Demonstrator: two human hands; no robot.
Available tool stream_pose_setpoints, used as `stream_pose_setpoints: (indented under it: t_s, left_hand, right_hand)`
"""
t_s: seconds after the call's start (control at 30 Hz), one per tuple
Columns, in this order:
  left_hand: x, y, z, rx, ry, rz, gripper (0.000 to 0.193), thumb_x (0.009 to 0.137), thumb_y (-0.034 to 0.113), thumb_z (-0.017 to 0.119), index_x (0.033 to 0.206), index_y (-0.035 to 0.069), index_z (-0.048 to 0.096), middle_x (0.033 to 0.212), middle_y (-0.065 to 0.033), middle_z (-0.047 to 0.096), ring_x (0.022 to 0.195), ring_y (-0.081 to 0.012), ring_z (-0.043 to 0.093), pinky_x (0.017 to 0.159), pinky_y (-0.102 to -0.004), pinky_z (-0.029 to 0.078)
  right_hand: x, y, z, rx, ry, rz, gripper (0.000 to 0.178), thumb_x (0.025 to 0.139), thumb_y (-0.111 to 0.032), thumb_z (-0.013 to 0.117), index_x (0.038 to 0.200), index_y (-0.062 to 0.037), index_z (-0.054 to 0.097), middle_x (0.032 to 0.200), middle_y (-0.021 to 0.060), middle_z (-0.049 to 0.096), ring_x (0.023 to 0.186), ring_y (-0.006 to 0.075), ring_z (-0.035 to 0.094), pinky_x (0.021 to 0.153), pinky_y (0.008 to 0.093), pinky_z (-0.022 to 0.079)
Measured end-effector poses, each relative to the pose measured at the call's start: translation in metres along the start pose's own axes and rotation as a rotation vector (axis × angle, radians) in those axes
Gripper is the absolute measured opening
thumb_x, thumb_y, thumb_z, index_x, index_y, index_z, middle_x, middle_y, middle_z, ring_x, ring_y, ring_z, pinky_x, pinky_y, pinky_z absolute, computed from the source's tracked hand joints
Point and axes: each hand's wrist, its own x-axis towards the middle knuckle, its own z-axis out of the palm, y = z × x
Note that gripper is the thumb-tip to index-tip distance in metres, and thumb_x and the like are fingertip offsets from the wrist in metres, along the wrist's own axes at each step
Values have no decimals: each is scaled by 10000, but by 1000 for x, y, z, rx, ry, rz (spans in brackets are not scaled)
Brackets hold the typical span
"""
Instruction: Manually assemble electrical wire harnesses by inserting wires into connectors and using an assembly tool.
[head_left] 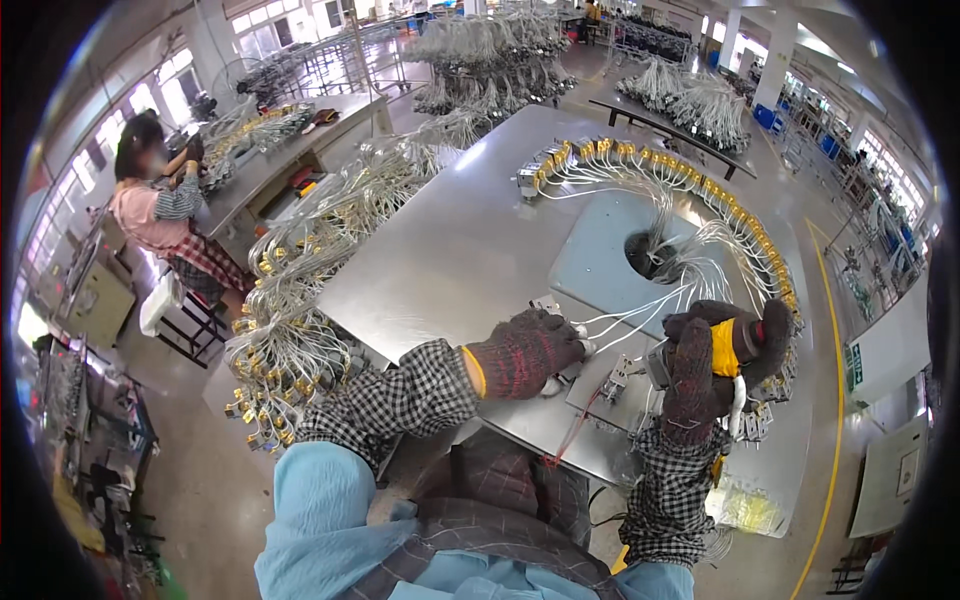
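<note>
My left hand point(525, 352), in a dark knit glove, rests on the metal table point(460, 240) and pinches a small white connector on a white wire point(630, 315). My right hand point(715, 360), also gloved, grips a yellow tool point(725, 347) above small metal connector blocks point(615, 378). White wires run from both hands back to a dark round hole point(648, 255) in a grey plate point(600, 250). A curved row of yellow-capped connectors point(700, 185) arcs round the plate.
Bundles of grey wire harnesses with yellow ends point(300, 290) hang along the table's left edge. A seated person point(160, 215) works at another bench point(290, 150) at far left. More harness racks point(490, 50) stand behind. A bag point(745, 505) hangs at the table's right front.
</note>
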Motion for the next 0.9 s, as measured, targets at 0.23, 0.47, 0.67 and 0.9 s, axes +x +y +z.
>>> stream_pose_setpoints:
  t_s: [0.23, 0.47, 0.67, 0.9]
  left_hand:
    - [13, 15, -57, -257, -261, -220, 577, 770, 289, 758, 1301, 149, 582, 1188, -94, 649, 1102, -295, 617, 920, -454, 510]
    - [3, -10, -13, -1610, 168, -73, 618, 808, 204, 794, 1354, 64, 538, 1173, -84, 632, 1019, -130, 593, 882, -314, 501]
    - [8, -10, -3, -1543, 90, -27, 740, 814, 262, 802, 1372, -67, 443, 1209, -112, 617, 1142, -205, 577, 946, -360, 495]
    - [-4, 18, -13, -1215, 163, -166, 640, 784, 260, 817, 1302, -12, 557, 1071, -117, 681, 974, -154, 646, 852, -321, 527]
  right_hand:
    - [-11, 37, -31, 183, 60, 163, 699, 881, -39, 677, 1470, -114, 308, 945, 127, 634, 725, 177, 665, 581, 266, 552]
    - [-3, -6, -3, 27, 31, 115, 609, 841, -32, 726, 1353, -67, 398, 873, 126, 636, 666, 162, 649, 576, 269, 561]
    - [1, 4, 4, 25, 64, -98, 748, 814, -61, 774, 1406, -32, 318, 915, 138, 639, 673, 164, 648, 614, 277, 576]
    - [7, 3, -2, 53, 71, -71, 733, 832, -21, 692, 1457, -86, 316, 859, 100, 637, 629, 158, 612, 549, 291, 550]
